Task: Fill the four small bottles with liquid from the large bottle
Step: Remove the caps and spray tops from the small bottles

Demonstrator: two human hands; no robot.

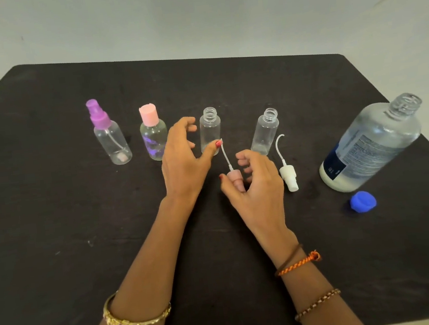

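Observation:
Four small clear bottles stand in a row on the black table [52,207]. The leftmost [112,142] carries a purple spray top, the second [154,139] a pink flip cap. The third [210,129] and fourth [264,132] are uncapped. My left hand [181,160] hovers with fingers spread just left of the third bottle, its thumb tip near the bottle's base. My right hand [255,181] arches loosely over a pink spray top [235,177] lying on the table, its tube pointing away from me. The large clear bottle [371,144] stands uncapped at the right.
A white spray top [288,172] with a curved tube lies beside the fourth bottle. The large bottle's blue cap [363,201] rests on the table near its base. The table's right edge runs close behind the large bottle.

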